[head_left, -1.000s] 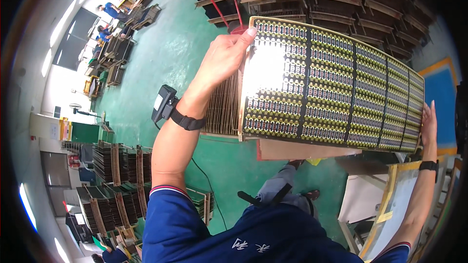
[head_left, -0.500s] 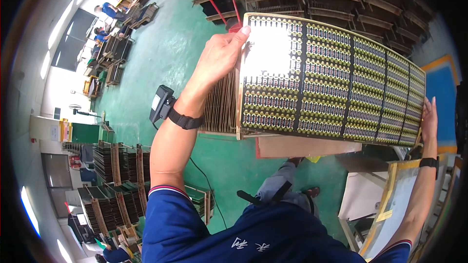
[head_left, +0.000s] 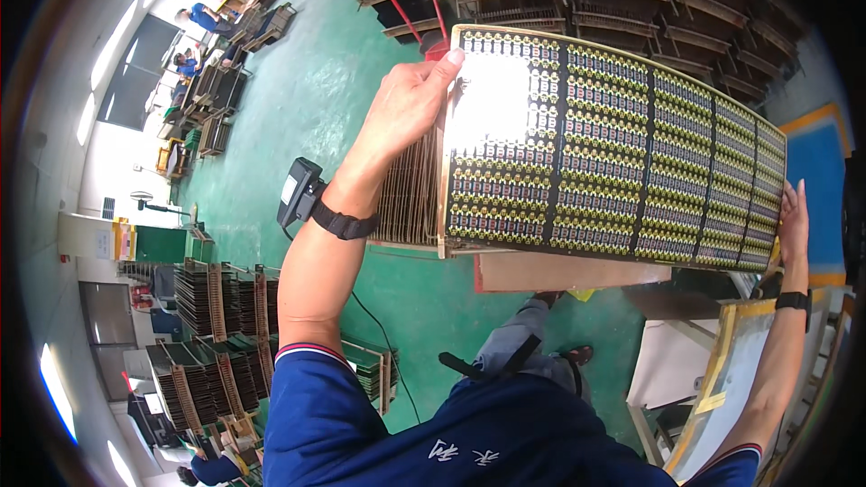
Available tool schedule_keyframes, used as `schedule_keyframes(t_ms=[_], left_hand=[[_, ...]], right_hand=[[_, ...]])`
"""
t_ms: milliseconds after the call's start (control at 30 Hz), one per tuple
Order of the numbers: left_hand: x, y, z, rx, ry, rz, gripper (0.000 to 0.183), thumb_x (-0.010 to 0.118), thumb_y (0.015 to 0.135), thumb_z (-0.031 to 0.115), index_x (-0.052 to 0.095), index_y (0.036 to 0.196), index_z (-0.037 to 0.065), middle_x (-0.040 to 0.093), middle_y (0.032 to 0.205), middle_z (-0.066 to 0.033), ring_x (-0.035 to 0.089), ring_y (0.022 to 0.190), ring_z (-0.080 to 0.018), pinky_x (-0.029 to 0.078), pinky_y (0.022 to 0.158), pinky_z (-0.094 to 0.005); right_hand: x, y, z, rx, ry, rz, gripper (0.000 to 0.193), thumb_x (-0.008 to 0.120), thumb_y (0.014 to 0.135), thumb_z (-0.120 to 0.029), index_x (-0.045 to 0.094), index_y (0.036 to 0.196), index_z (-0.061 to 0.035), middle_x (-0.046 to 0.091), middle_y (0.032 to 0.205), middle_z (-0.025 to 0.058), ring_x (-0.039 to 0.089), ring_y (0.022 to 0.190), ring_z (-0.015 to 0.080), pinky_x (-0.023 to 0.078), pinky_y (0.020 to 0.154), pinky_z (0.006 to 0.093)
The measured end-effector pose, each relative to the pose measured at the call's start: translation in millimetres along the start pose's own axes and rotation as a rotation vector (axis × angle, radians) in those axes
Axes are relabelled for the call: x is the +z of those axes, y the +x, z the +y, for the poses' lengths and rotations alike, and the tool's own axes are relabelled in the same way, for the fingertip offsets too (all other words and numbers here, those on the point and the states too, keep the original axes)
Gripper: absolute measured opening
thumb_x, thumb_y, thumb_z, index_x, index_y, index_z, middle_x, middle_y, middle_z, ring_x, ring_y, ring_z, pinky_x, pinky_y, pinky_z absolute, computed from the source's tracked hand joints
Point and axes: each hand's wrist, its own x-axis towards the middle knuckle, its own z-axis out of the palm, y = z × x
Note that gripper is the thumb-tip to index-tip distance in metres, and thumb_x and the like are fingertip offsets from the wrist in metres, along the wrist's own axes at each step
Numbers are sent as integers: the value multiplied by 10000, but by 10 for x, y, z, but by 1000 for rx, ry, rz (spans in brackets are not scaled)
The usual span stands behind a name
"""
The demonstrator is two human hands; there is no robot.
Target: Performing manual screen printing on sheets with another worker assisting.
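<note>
Both of my hands hold a large rectangular circuit board panel [head_left: 600, 153], black with rows of repeated yellow-green and white patterns. My left hand [head_left: 410, 104] grips its left edge near the upper corner, thumb on the face and the other fingers hidden behind. At the opposite short edge, my right hand [head_left: 793, 225] holds the panel with its fingers along the side. A bright glare covers the panel's upper left part. Beneath the panel's left end shows a rack [head_left: 403, 194] with closely spaced brown slats.
Racks of stacked dark panels [head_left: 622, 0] stand beyond the panel. More loaded racks [head_left: 203, 370] are at the lower left. A yellow-taped frame [head_left: 722, 379] lies by my right forearm, and a blue board [head_left: 819, 189] is at the right. Other people [head_left: 200, 16] work far left.
The glare on the panel has shifted slightly and the view has moved a little. My hands keep the same hold.
</note>
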Motion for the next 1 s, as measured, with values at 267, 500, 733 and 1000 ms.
schedule_keyframes(t_ms=[267,500,733,1000], left_hand=[[5,47,-14,-15,-3,-13,687,455,946,571,657,831,-76,612,636,-138,590,637,-192,477,650,-353],[176,-50,-806,-92,-388,-28,464,477,985,326,495,1277,-33,640,936,-86,617,824,-153,510,769,-288],[883,-194,-1793,-153,-723,235,719,512,944,93,63,1477,-85,450,1352,-173,465,1248,-254,359,1048,-327],[1284,-125,-2587,-219,-821,261,725,471,913,-2,40,1493,-46,387,1400,-197,413,1303,-278,318,1085,-334]], right_hand=[[-5,20,-5,-2,-22,28,730,363,972,-599,412,1415,-21,561,1308,70,505,1211,198,344,1060,351],[651,-17,-392,-602,-589,259,553,531,973,-364,438,1417,-49,488,1405,93,437,1315,204,312,1117,345],[1145,-62,-172,-610,-590,164,514,574,939,-81,404,1413,21,461,1412,180,448,1305,251,358,1085,352],[1444,85,380,-515,-667,35,608,545,844,3,378,1428,23,453,1428,186,423,1333,258,299,1108,356]])
